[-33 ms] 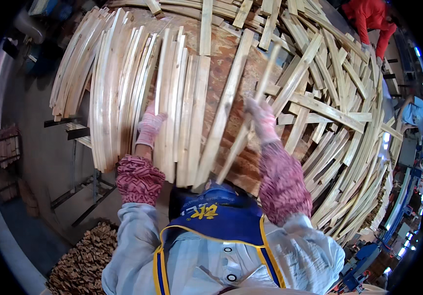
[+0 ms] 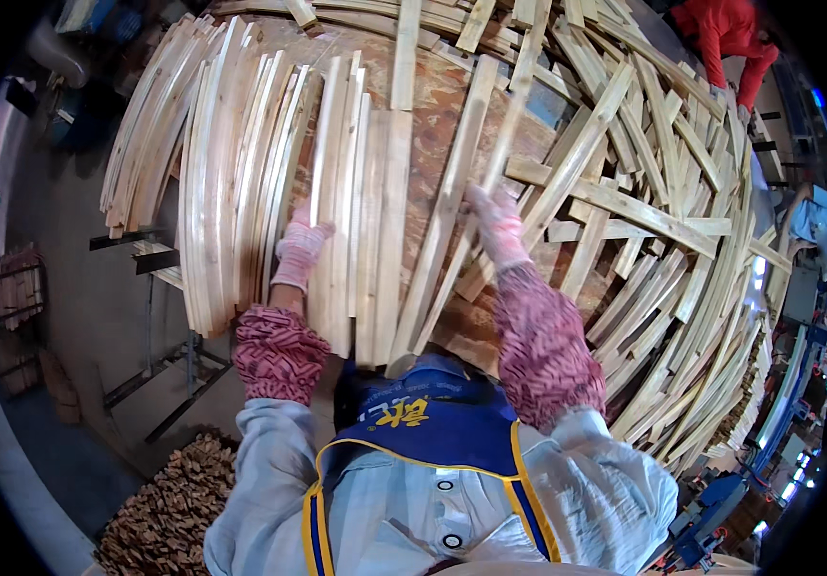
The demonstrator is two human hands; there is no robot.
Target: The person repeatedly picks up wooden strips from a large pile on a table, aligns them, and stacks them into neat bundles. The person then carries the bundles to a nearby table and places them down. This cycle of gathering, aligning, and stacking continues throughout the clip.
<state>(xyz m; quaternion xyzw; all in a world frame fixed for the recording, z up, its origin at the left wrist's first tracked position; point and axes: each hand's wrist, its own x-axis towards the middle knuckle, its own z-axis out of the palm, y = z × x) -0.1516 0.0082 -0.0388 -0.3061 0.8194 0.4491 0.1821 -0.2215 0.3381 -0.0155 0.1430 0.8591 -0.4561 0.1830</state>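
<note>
My right hand [image 2: 497, 228], in a pink and white glove, is closed around a long, narrow wooden strip [image 2: 515, 108]. The strip lies aslant and runs down toward my apron. Just left of it a wider wooden strip [image 2: 449, 197] rests on the brown board [image 2: 437, 110]. My left hand [image 2: 302, 248], gloved alike, grips the left edge of a row of wooden strips [image 2: 339, 192] set side by side. Its thumb side shows at the edge; the other fingers are partly hidden.
Stacked strips [image 2: 210, 206] stand left of my left hand on a metal frame [image 2: 159, 261]. Jumbled strips [image 2: 639, 206] cover the right side. A heap of short wood pieces [image 2: 169, 494] lies lower left. A person in red [image 2: 721, 38] works at the far right.
My right hand has moved a little left, bringing its strip closer to the wider strip beside it. My left hand keeps almost the same place at the row.
</note>
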